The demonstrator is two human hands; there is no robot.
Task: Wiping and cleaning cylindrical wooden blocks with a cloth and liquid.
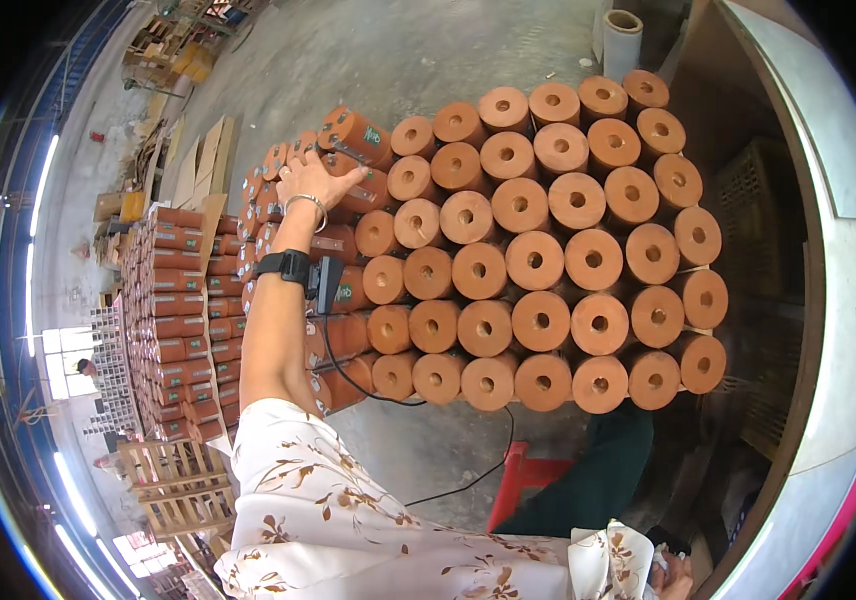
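My left hand (316,186) reaches forward over the left side of a stack of orange-brown cylinders (478,270). Its fingers are spread, with the thumb stretched out to the right across one cylinder. Just beyond the fingertips, another cylinder with a green mark (356,136) lies at a slant on top. A bracelet and a black wrist strap with a small dark device (323,285) are on my left arm. At the lower right edge, my right hand (675,577) is partly covered by its sleeve. Its fingers are curled near something small and whitish that I cannot make out.
Cylinders in the rows show round centre holes. Another tall stack of cylinders (178,320) stands left, near a wooden pallet (176,487). A red stool (523,480) is below, with a black cable (468,490) beside it. A pale roll (622,40) stands far right.
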